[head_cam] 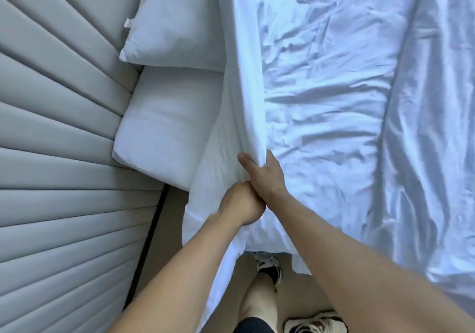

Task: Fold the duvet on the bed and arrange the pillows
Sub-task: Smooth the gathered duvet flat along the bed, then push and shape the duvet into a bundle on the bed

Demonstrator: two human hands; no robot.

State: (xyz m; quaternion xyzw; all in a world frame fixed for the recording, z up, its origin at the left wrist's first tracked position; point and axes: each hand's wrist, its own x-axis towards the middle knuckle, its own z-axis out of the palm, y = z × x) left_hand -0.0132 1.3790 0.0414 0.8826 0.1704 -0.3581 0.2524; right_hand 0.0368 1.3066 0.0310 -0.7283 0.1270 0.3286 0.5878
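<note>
We see the white duvet (334,101) spread wrinkled over the bed (267,232), stretching ahead and to the right of both hands. The padded headboard (56,152) stands to their left. Two pillows (169,116) lie left of the hands, the farther one (174,21) overlapping the nearer. Our right hand (264,175) pinches a raised fold of the duvet's edge; our left hand (241,204), touching it just below, grips the same edge. Sneakers (270,268) stand on the floor beneath.

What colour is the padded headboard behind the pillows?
Light grey, with stitched channel ribs; the headboard shows clearly in the head view.
</note>
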